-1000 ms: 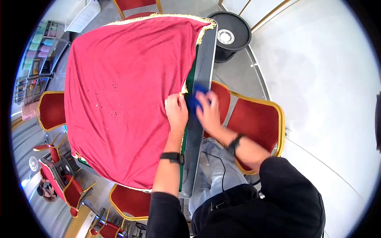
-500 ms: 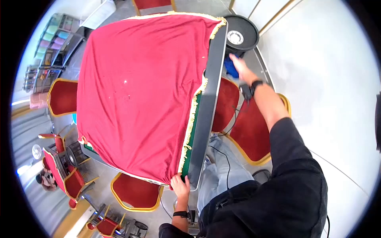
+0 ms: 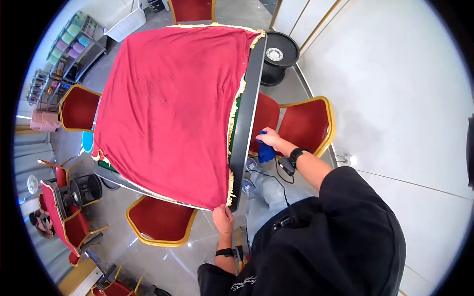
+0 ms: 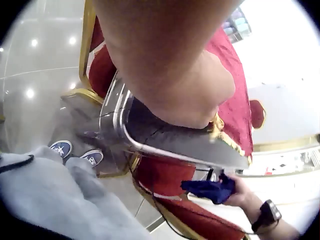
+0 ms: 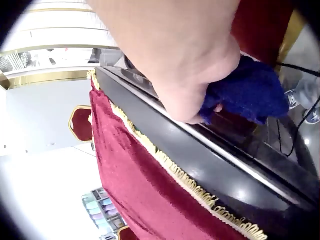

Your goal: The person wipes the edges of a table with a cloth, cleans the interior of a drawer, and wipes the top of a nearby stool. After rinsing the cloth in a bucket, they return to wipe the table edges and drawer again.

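Head view: the red cloth (image 3: 170, 116) spreads away from the left hand (image 3: 223, 220), whose fingers pinch its corner, presumably to steady it; outside the table rim (image 3: 250, 106), the right hand (image 3: 269, 138) clamps its fingers on a blue cloth (image 3: 267, 153), likely bunched for one grasp.

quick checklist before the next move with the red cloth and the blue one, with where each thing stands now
1. Right grip has hold of the blue cloth: ok, it is bunched in the grip.
2. Blue cloth off the red cloth: ok, it hangs beyond the table's dark rim.
3. Left grip at the red cloth's corner: ok.
4. Left grip firmly closed on that corner: cannot tell, the fingertips are hidden.
5. Green tabletop fully covered: not ok, a strip shows along the person's side.
6. Red cloth smooth: not ok, creases run across it.
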A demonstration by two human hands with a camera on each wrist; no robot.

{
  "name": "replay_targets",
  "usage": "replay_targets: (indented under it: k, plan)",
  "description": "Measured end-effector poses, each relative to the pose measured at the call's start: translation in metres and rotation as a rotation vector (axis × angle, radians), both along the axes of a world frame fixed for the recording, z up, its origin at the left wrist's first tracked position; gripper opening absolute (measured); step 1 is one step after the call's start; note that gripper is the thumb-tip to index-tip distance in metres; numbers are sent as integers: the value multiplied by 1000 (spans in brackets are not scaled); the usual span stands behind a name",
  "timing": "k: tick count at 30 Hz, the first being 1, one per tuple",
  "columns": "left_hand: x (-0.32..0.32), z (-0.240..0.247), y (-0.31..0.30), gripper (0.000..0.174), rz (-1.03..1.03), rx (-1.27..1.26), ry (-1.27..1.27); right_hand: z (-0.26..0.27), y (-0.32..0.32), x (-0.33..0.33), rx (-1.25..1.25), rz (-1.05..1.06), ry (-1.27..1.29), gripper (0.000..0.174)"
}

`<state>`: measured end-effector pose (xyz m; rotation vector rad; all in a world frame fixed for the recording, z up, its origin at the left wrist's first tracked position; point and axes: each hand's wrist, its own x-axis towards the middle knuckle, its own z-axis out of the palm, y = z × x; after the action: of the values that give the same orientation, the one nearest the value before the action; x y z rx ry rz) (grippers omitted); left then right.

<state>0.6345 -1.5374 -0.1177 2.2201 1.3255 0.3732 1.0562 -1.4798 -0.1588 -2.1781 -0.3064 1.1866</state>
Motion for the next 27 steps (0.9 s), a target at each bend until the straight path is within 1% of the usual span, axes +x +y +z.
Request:
replay_targets:
  k: [2, 3, 4, 5, 6, 7, 8, 10, 11, 12, 13, 14, 15, 16, 17, 18, 19, 20, 22, 23, 24, 25, 26, 27]
  plan:
    - [-2, 12, -11, 10, -137, -2, 13, -6, -13, -5, 79, 16, 106, 23]
    - [-6, 6, -13, 15, -195, 37, -19, -7, -19, -3, 75, -14, 219, 23]
    - [-9, 9, -16, 18, -169, 47, 20, -7, -21, 7, 78, -45, 324, 23]
    - [-10, 12, -19, 20, -144, 58, 60, -9, -21, 12, 88, -162, 319, 23]
    - [-9, 15, -21, 23, -117, 67, 99, -4, -21, 17, 110, -387, 409, 25]
    - [-13, 13, -23, 30, -83, 36, 136, -18, -21, 22, 191, -572, 562, 27]
    - [-12, 12, -24, 31, -44, 58, 127, -32, -15, 34, 278, -755, 717, 30]
    - [1, 18, -28, 33, 29, 90, 125, -49, -2, 22, 464, -953, 901, 37]
    - [11, 19, -32, 36, 97, 142, 138, -43, 10, -4, 621, -986, 881, 37]
    - [23, 22, -36, 37, 146, 124, 156, -59, 16, -38, 755, -917, 827, 42]
    - [39, 27, -38, 37, 197, 104, 173, -80, 23, -78, 671, -920, 460, 59]
    - [59, 30, -38, 38, 251, 85, 189, -45, 24, -102, 557, -940, 343, 70]
    - [78, 31, -33, 40, 211, 66, 183, -43, 15, -116, 372, -841, 268, 71]
    - [99, 35, -27, 39, 170, 34, 208, -18, 6, -115, 250, -789, 338, 70]
    - [126, 36, -21, 38, 136, 4, 224, -39, 1, -114, 246, -832, 549, 69]
    - [154, 33, -12, 37, 103, -17, 233, -48, 15, -99, 170, -947, 751, 63]
    - [179, 25, -6, 35, 56, 33, 265, -47, 43, -71, 109, -922, 679, 62]
    - [206, 8, -2, 34, 0, -49, 201, -51, 69, -34, 49, -897, 600, 60]
    - [227, -20, 4, 31, -129, -225, 115, -87, 125, 57, 116, -893, 675, 62]
    - [242, -27, 6, 29, -172, -334, 165, -88, 146, 115, 492, -911, 1005, 66]
    - [265, -37, 7, 27, -198, -445, 213, -102, 173, 170, 623, -872, 1030, 66]
    - [284, -42, 11, 26, -157, -605, 239, -120, 200, 221, 750, -826, 1052, 65]
    - [304, -46, 19, 24, -111, -757, 259, -138, 232, 268, 723, -795, 881, 64]
    - [323, -55, 29, 23, -61, -907, 268, -139, 264, 304, 673, -880, 634, 63]
